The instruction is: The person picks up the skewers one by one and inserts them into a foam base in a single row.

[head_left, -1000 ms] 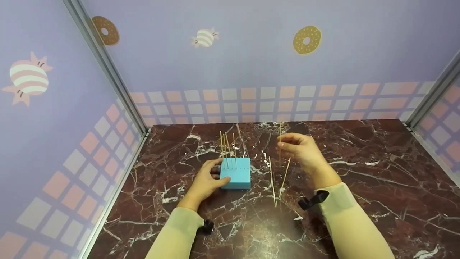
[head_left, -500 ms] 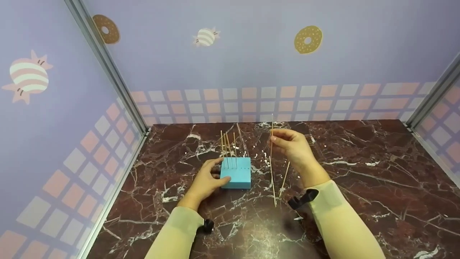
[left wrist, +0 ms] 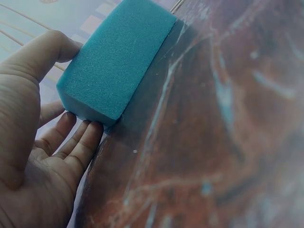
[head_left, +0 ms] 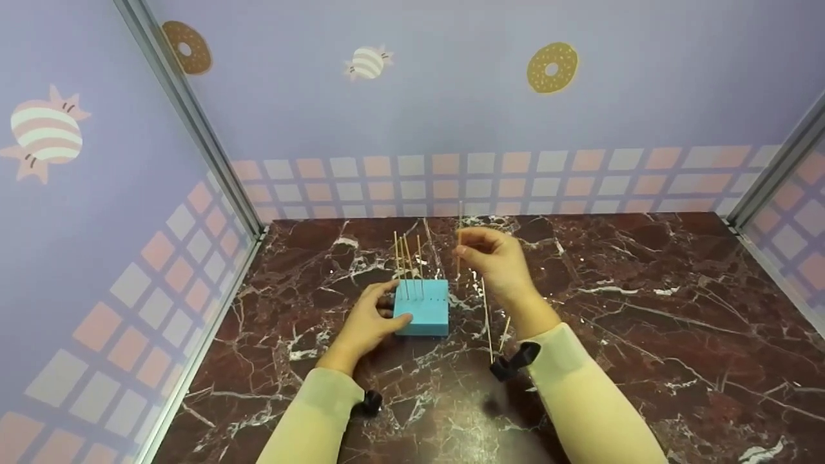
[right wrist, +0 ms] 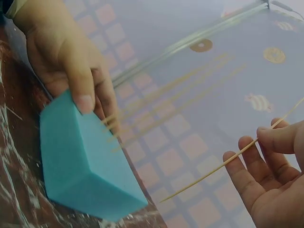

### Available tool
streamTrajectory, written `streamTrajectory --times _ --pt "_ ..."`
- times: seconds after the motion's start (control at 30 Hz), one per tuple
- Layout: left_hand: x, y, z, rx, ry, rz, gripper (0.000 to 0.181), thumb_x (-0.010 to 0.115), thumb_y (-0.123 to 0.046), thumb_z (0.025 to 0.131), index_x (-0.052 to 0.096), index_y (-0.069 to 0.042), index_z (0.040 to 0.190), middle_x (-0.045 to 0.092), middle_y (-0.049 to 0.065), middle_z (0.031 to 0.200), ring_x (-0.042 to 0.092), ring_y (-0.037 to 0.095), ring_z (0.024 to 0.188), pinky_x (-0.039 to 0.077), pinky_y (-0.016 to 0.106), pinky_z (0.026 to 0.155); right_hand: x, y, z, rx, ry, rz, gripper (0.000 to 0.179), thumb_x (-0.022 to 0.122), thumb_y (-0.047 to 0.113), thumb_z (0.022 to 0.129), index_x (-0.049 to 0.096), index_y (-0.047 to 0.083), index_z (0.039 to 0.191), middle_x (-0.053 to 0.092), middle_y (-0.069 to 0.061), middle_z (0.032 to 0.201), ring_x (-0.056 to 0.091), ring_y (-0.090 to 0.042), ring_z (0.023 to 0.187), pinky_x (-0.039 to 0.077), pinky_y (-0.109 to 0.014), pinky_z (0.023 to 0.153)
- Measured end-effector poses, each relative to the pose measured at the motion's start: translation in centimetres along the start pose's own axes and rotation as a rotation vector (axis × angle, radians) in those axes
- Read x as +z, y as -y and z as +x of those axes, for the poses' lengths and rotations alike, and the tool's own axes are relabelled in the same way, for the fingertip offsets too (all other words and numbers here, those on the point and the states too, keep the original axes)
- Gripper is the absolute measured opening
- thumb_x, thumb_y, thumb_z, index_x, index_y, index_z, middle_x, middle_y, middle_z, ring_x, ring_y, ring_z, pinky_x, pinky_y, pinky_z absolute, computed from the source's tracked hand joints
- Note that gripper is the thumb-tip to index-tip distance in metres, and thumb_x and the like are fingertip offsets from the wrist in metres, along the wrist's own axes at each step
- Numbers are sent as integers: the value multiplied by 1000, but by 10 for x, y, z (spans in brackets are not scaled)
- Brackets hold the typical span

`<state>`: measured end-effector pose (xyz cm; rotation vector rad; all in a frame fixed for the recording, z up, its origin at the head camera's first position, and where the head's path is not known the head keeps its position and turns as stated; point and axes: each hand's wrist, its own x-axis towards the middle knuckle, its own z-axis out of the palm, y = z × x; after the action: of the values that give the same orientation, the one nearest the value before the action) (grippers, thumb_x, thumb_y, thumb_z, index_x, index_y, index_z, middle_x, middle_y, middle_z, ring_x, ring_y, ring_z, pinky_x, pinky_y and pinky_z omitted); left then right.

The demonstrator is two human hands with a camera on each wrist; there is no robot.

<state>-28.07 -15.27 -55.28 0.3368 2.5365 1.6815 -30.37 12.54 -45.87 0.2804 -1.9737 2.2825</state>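
A light blue foam block (head_left: 428,317) sits on the marbled table, with a row of small holes across its top. Several thin bamboo skewers (head_left: 419,261) stand upright in its left part. My left hand (head_left: 367,322) grips the block from the left, thumb on the top face and fingers against the side, as the left wrist view also shows. Beyond the block and to its right, my right hand (head_left: 499,265) pinches another skewer (right wrist: 194,183) between thumb and fingertips. In the head view this skewer is near vertical, its lower end above the table and apart from the block.
Two loose skewers (head_left: 487,325) lie on the table right of the block, partly covered by the right wrist and its black strap (head_left: 515,362). A patterned purple wall (head_left: 445,96) closes off the back, with side panels at left and right.
My right hand has moved left toward the block with its skewer, which stays roughly upright. The left hand and the block have stayed in place.
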Motion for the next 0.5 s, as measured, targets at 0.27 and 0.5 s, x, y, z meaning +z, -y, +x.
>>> streamTrajectory --times 0.27,0.5 --pt "2 2 1 -10 8 -25 82 91 -20 98 52 -9 169 50 18 166 70 34 123 63 46 103 17 -6 -2 -35 31 -67 27 80 -12 95 81 -5 122 80 3 99 78 -13 89 67 -25 81" --pt "0 1 2 10 -6 -9 82 91 -20 97 53 -6 168 52 19 163 70 36 125 62 51 107 26 -10 -2 -48 54 -89 27 82 -11 93 81 -6 120 81 -9 103 79 -16 89 69 -28 83"
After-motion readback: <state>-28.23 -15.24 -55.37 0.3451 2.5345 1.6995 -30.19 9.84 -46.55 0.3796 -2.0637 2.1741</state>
